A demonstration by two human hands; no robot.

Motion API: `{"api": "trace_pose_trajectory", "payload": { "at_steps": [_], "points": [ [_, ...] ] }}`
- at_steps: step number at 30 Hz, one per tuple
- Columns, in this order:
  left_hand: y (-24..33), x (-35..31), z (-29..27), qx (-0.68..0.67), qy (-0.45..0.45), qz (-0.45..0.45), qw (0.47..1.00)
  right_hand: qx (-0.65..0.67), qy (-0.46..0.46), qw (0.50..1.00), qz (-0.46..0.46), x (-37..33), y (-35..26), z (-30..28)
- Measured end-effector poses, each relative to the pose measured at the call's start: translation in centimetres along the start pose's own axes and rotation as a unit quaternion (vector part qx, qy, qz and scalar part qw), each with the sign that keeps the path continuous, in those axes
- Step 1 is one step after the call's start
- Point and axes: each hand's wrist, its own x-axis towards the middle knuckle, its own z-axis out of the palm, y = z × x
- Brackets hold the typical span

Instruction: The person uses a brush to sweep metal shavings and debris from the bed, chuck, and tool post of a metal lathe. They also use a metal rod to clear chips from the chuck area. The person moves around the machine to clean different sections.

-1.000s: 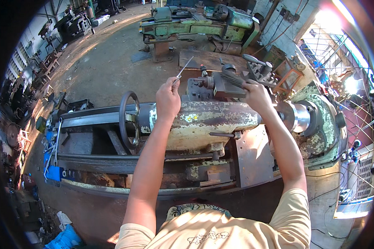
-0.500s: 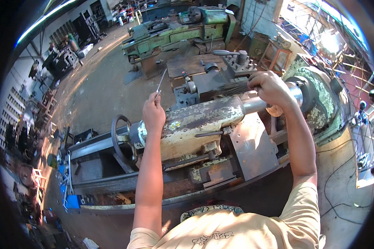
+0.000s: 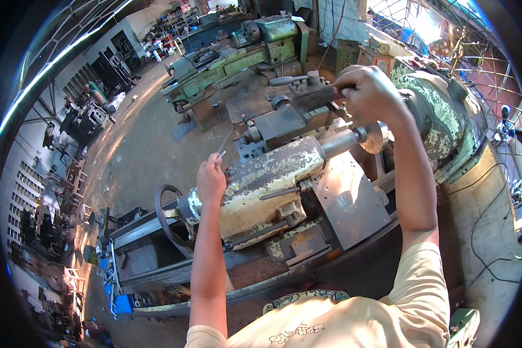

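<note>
My left hand (image 3: 211, 180) is closed round a thin metal rod (image 3: 220, 156), held above the far side of the lathe's tailstock (image 3: 272, 169). The rod's upper end is blurred. In my right hand (image 3: 368, 95), closed and slightly smeared by motion, is a brush (image 3: 316, 100) with dark bristles pointing left, over the lathe carriage. My fingers hide most of its handle. Below that hand, a round metal disc (image 3: 374, 138) sits between the tailstock quill (image 3: 339, 142) and the chuck (image 3: 417, 113).
The tailstock handwheel (image 3: 173, 214) stands left of my left forearm. A tool post (image 3: 313, 84) with a lever rises from the carriage. Wrenches (image 3: 115, 272) lie at the bed's left end. Another green lathe (image 3: 232, 66) stands behind. Cables (image 3: 484, 249) trail on the right.
My right hand has lifted the brush up and away from the disc and chuck. My left hand has lowered slightly with the rod. The whole view has shifted and tilted a little.
</note>
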Motion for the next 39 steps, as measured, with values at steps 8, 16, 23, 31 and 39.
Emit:
{"api": "trace_pose_trajectory", "payload": {
  "at_steps": [8,16,23,31,39],
  "points": [
    [0.2,-0.2,0.0,0.022,-0.005,-0.019,1.000,-0.121,0.136,0.980,0.086,3.0,4.6,-7.4],
    [0.2,-0.2,-0.4,-0.012,0.013,0.017,1.000,-0.104,-0.058,0.975,0.189,10.4,12.3,3.0],
    [-0.1,-0.3,0.2,0.010,0.009,0.009,1.000,-0.051,-0.010,0.970,0.239,9.3,11.6,-5.0],
    [0.0,-0.1,-0.2,-0.005,0.006,0.013,1.000,-0.225,-0.051,0.969,0.090,7.5,18.5,0.9],
    [0.1,-0.2,-0.1,0.003,-0.004,0.004,1.000,-0.203,0.043,0.950,0.232,5.7,19.1,-2.8]
  ]
}}
